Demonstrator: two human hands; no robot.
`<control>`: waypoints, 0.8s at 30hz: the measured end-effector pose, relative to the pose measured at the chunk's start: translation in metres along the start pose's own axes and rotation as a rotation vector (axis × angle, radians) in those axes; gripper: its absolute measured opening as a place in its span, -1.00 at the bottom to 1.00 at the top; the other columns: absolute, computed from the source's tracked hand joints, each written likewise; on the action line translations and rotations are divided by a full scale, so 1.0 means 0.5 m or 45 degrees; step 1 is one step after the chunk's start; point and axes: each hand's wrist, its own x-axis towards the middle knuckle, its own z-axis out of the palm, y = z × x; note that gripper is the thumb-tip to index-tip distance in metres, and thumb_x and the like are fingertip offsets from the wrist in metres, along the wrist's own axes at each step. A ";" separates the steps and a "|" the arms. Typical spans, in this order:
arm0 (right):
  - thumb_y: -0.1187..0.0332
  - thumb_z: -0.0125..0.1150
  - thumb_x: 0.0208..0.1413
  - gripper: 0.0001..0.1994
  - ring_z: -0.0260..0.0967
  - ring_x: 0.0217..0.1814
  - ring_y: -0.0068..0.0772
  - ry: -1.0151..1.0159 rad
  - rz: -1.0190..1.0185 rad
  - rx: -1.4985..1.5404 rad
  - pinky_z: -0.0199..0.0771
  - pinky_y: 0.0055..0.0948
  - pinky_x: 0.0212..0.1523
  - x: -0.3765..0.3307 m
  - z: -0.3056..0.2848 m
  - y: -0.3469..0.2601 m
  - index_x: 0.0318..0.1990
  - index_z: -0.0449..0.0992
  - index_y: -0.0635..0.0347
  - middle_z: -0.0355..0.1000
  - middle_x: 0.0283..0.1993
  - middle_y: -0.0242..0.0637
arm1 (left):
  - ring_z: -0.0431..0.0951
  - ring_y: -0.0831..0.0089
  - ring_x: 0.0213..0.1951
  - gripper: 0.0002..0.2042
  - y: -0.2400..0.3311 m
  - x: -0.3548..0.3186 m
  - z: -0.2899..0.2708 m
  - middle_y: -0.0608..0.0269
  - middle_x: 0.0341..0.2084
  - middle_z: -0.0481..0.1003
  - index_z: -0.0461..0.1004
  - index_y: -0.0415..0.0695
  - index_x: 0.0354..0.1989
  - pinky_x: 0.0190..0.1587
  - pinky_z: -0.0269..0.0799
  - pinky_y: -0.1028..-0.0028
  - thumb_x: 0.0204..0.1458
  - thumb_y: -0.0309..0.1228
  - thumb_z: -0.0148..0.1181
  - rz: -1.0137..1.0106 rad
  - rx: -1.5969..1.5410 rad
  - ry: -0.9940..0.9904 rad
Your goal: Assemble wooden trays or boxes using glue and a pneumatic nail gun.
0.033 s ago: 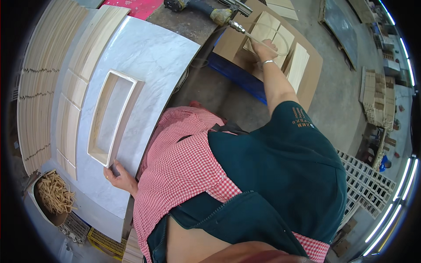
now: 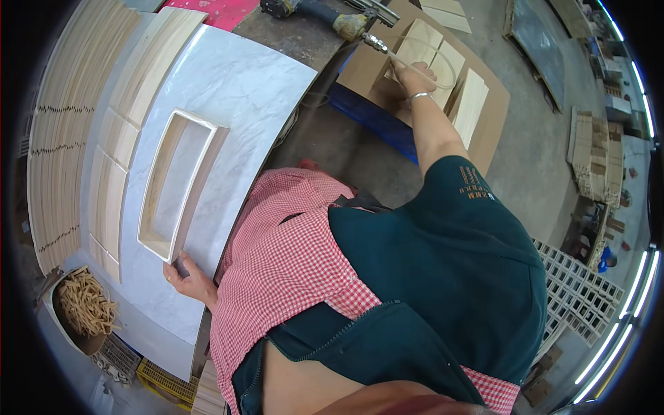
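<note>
Pale wood makes the box frame (image 2: 176, 183) that lies on the white marble tabletop (image 2: 242, 83). The left hand (image 2: 183, 275) grips its near corner. The right hand (image 2: 413, 75) reaches far out and closes on a wooden board (image 2: 423, 47) in a cardboard box (image 2: 494, 117).

The right hand's (image 2: 413, 75) fingers are hidden among the far wood panels (image 2: 443, 66) — grip unclear. The left hand (image 2: 185, 275) is partly behind the frame (image 2: 181, 181) corner (fingers tucked under). The nail gun (image 2: 315, 12) is cut off at the far edge.
</note>
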 end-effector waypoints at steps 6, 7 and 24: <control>-0.24 0.38 -0.11 -0.19 0.42 0.13 0.10 -0.061 0.148 0.155 0.48 -0.01 0.08 0.014 0.018 -0.035 0.08 0.42 0.32 0.44 0.08 0.11 | 0.46 0.16 0.05 -0.60 0.004 -0.001 -0.001 0.03 0.01 0.46 0.44 -0.27 0.18 0.16 0.35 0.28 0.20 -0.39 0.23 -0.029 0.005 0.016; -0.25 0.38 -0.12 -0.16 0.41 0.15 0.09 -0.074 0.160 0.209 0.48 -0.01 0.09 0.022 0.015 -0.022 0.11 0.40 0.33 0.43 0.10 0.11 | 0.45 0.16 0.06 -0.60 -0.002 0.000 -0.001 0.02 0.02 0.46 0.44 -0.27 0.19 0.16 0.35 0.27 0.20 -0.39 0.23 -0.017 0.001 0.012; -0.34 0.42 -0.22 0.05 0.25 0.34 0.21 -0.157 0.239 0.178 0.32 -0.04 0.29 -0.024 -0.041 0.009 0.22 0.33 0.45 0.36 0.21 0.22 | 0.45 0.14 0.08 -0.58 0.018 -0.002 0.001 0.00 0.04 0.46 0.44 -0.29 0.19 0.16 0.35 0.26 0.19 -0.38 0.24 -0.030 0.015 0.011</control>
